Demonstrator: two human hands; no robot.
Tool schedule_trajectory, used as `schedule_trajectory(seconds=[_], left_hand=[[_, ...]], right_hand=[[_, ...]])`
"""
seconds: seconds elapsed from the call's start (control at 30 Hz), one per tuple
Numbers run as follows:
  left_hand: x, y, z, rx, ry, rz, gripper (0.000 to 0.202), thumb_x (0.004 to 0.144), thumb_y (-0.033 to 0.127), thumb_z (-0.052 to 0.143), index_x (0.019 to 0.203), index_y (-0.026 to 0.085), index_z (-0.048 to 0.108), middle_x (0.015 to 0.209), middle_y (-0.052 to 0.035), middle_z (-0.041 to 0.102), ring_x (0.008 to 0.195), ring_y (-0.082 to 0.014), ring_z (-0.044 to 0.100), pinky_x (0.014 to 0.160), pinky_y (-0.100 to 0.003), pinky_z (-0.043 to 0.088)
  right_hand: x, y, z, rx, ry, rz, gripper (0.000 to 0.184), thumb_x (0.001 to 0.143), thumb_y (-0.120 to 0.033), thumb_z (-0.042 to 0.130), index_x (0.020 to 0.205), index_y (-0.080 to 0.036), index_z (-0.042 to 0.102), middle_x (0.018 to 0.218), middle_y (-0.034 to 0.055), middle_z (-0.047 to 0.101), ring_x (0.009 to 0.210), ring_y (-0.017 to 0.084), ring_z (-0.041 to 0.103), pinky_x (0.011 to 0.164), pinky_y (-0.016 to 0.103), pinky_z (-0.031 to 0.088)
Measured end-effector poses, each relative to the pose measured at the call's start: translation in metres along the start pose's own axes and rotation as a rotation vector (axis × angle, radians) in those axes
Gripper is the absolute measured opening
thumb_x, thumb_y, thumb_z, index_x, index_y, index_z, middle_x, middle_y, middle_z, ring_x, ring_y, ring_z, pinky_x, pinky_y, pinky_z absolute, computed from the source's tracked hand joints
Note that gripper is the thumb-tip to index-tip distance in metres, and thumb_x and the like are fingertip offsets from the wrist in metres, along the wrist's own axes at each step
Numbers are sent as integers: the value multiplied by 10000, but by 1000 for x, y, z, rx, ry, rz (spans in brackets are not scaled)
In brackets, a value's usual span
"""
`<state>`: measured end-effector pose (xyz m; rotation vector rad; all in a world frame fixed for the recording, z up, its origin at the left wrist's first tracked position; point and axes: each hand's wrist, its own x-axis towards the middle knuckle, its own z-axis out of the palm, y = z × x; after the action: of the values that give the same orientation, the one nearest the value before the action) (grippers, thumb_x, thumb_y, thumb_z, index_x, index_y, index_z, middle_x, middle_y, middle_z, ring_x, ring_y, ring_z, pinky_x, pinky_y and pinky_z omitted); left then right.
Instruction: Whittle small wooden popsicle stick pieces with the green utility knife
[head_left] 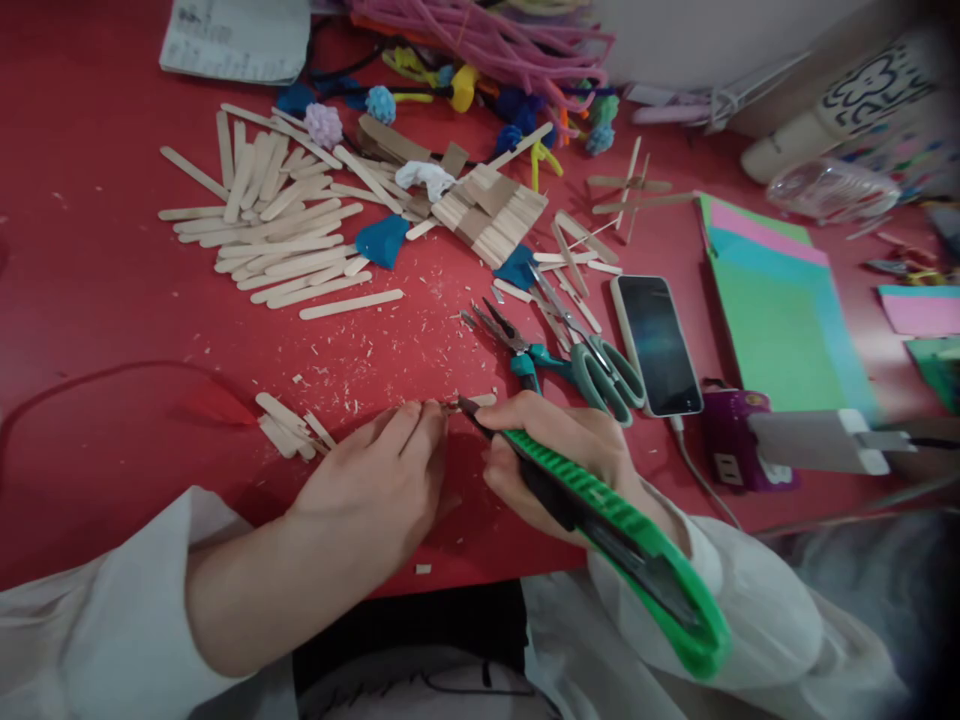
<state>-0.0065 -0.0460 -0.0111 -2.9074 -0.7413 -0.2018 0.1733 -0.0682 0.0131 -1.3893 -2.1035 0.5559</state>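
My right hand [555,455] is wrapped around a green utility knife [615,520], its blade pointing left at my left fingertips. My left hand [382,470] is closed, fingers together, pressing a wooden craft stick [486,399] against the red table. Most of that stick is hidden by my fingers; one pale end sticks out beyond the blade tip. Short cut stick pieces [289,430] lie just left of my left hand. Past the knife are teal-handled pliers [517,345] and green-handled scissors [600,370].
A large pile of craft sticks [277,220] spreads at the back left, with wood chips scattered before it. A bundle of joined sticks [491,215] sits behind. On the right are a phone [658,345], coloured paper [780,310] and a charger [810,440] with cables.
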Motion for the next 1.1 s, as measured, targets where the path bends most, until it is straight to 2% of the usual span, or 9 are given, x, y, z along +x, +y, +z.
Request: schedule_trajectory(seconds=[0.13, 0.27, 0.4, 0.47, 0.57, 0.67, 0.77, 0.87, 1.1], left_hand=[[2, 1, 0, -34, 4, -66, 269, 806, 159, 509, 988, 60, 681, 995, -159, 667, 898, -234, 599, 723, -313, 491], [2, 1, -3, -41, -18, -78, 285, 825, 248, 553, 1003, 64, 678, 1052, -149, 661, 934, -226, 593, 750, -299, 483], [3, 0, -4, -39, -69, -48, 385, 802, 327, 602, 1062, 48, 652, 1113, -157, 650, 960, -240, 589, 782, -310, 478], [3, 0, -5, -35, -102, -43, 425, 809, 333, 593, 1105, 30, 626, 1132, -169, 641, 983, -247, 580, 798, -318, 472], [4, 0, -6, -46, -110, -60, 447, 803, 321, 602, 1128, 15, 609, 1123, -166, 645, 976, -245, 581, 790, -311, 474], [3, 0, -6, -64, -84, -70, 426, 804, 318, 604, 1114, 26, 618, 1105, -161, 647, 951, -237, 587, 757, -302, 482], [2, 0, -4, -78, -60, -76, 373, 825, 318, 577, 1077, 51, 640, 1095, -162, 645, 957, -238, 586, 756, -309, 483], [1, 0, -3, -74, -34, -73, 358, 830, 304, 567, 1078, 55, 640, 1085, -161, 649, 954, -241, 588, 760, -318, 483], [0, 0, -4, -85, -27, -80, 252, 817, 257, 572, 985, 104, 681, 1084, -147, 648, 950, -240, 582, 742, -317, 474]], right_hand=[[-3, 2, 1, 36, 67, 188, 71, 766, -171, 530, 824, -204, 557, 551, -42, 598, 386, 77, 495, 398, 190, 422], [-9, 5, 6, 193, 190, 404, 70, 764, -180, 533, 821, -192, 572, 687, -9, 668, 498, 119, 627, 471, 218, 498], [-16, 10, 15, 399, 274, 485, 71, 805, -215, 551, 871, -198, 571, 685, -23, 682, 550, 134, 673, 531, 230, 542], [-17, 11, 17, 537, 299, 514, 72, 824, -244, 542, 876, -197, 557, 675, -23, 685, 529, 137, 672, 506, 236, 550], [-17, 12, 16, 659, 363, 485, 83, 836, -269, 532, 854, -191, 556, 643, -17, 683, 489, 145, 660, 458, 246, 545], [-18, 8, 11, 519, 416, 407, 91, 827, -278, 560, 872, -201, 578, 643, -14, 688, 533, 152, 671, 516, 264, 562], [-18, 3, 4, 285, 285, 309, 93, 803, -238, 578, 893, -219, 592, 659, -17, 690, 573, 144, 673, 550, 243, 555], [-17, 0, -1, 114, 155, 243, 127, 796, -168, 541, 903, -224, 578, 619, -29, 677, 536, 131, 656, 509, 214, 527], [-13, 2, 2, -11, 162, 84, 196, 761, -110, 505, 904, -239, 543, 671, -13, 667, 478, 112, 609, 467, 201, 505]])
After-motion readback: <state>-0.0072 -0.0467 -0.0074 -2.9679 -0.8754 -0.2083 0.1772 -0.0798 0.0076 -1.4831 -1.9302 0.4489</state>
